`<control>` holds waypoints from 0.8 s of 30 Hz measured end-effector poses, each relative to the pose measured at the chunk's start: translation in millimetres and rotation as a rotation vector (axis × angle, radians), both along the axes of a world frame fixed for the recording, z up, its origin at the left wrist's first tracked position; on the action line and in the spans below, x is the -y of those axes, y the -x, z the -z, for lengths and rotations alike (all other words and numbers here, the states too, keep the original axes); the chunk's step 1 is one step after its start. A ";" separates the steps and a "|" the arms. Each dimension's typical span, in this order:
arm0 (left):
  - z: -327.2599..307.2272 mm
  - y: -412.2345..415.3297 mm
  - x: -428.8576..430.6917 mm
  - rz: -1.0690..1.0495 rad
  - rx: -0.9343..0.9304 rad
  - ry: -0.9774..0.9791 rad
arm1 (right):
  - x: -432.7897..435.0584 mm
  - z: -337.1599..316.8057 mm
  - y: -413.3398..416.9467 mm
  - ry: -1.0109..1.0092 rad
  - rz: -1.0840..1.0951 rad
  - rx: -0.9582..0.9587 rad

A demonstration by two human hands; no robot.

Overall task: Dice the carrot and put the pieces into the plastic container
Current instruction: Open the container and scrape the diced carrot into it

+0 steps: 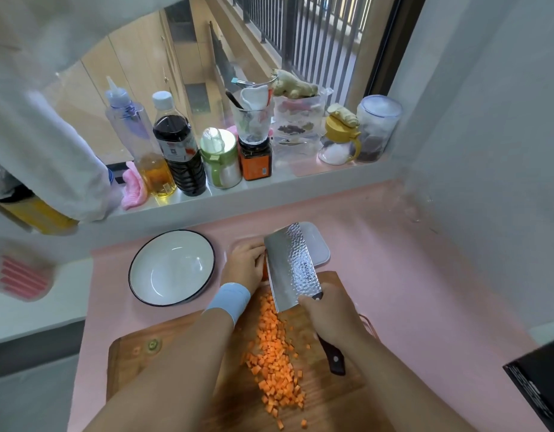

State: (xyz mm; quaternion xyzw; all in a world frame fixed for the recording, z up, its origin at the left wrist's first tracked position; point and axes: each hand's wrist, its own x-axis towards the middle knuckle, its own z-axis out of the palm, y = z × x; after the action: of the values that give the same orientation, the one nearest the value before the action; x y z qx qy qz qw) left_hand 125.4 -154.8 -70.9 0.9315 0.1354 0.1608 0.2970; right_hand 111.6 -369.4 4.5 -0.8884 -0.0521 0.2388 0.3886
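A wooden cutting board (138, 363) is strewn with diced carrot (272, 353). A hammered cleaver (293, 266) is gripped at the handle by the right hand (331, 319); some carrot is cupped against its blade by the curled fingers of the left hand (244, 263)

Kitchen prep: the cleaver (293, 266) shows a hammered, dimpled metal blade with a bright, glossy sheen; its handle (333, 358) is dark, smooth wood. The cutting board (129, 363) is grained brown wood, the bowl (171, 268) glossy glazed ceramic. The pink tabletop (409, 275) looks smooth and matt. A blue cloth wristband (229, 299); clear plastic bottles (131, 126) on the sill.
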 end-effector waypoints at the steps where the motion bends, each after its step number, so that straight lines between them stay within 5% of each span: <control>1: -1.7 2.8 -1.5 -0.041 0.010 0.001 | -0.8 -1.5 0.9 0.008 -0.001 0.014; 7: -27.9 38.2 3.9 -0.171 0.079 0.131 | 9.6 -16.7 7.6 -0.003 -0.039 0.084; 11: -26.5 78.8 30.5 -0.039 -0.009 0.119 | 34.4 -17.3 23.2 0.005 -0.017 0.097; 20: 9.9 163.8 84.8 0.503 -0.177 -0.357 | 103.1 26.1 72.4 0.022 -0.010 0.131; 24: 19.1 176.0 98.3 0.502 -0.203 -0.436 | 117.7 42.7 89.3 0.070 0.078 0.059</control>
State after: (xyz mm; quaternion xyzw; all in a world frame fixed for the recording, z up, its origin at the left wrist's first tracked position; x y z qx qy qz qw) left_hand -50.6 -253.1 -90.0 0.9885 -0.1067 0.0144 0.1063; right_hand 22.4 -487.1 -38.2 -0.9094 -0.0206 0.1988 0.3647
